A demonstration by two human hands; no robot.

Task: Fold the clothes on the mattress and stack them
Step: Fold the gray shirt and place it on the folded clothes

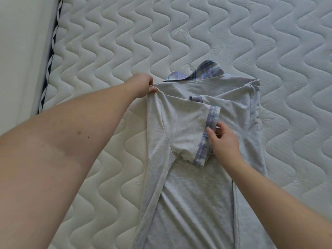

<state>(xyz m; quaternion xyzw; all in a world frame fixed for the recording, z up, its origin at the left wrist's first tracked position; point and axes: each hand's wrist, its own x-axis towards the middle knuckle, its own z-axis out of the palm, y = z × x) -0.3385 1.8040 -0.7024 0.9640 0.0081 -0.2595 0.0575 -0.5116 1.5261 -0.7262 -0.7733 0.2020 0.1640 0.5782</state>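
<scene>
While the grey shirt (194, 194) lies mid-mattress (179, 33), the left hand (142, 85) pinches its shoulder fold and the right hand (222, 141) pinches the plaid sleeve cuff (206, 137).

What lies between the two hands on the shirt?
In the head view, the grey folded-over sleeve spans from the left hand, gripping the shoulder, to the right hand, pinching its plaid cuff.

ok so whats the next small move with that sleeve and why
Probably lay the sleeve flat on the shirt and smooth it. The left hand pinches the shoulder fold, the right hand pinches the plaid cuff, and the sleeve is folded inward but bunched at its lower end.
</scene>
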